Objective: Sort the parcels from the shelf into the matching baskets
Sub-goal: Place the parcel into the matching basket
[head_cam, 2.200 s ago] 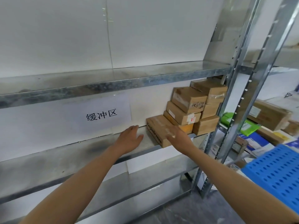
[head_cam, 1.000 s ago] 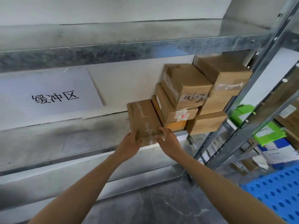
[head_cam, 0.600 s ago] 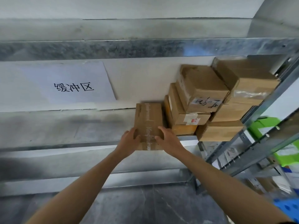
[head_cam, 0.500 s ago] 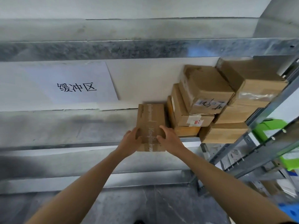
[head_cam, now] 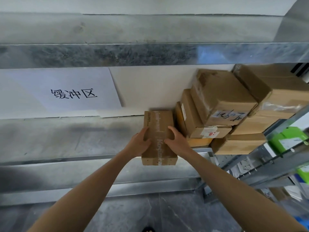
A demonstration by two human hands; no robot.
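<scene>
Parcel (head_cam: 158, 124) is lying at the shelf's (head_cam: 66, 141) front edge, its long axis running front to back and its near end overhanging toward you. You are gripping it with 2 hands, left hand (head_cam: 139, 145) and right hand (head_cam: 178, 144) equally near, fingers (head_cam: 171, 130) curling over its top. Stacked boxes (head_cam: 217, 101) are crowding its right side.

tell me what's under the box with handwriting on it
The handwritten box lies on a box with a red and white sticker, itself on a yellowish box. How far back they reach is hidden.
</scene>
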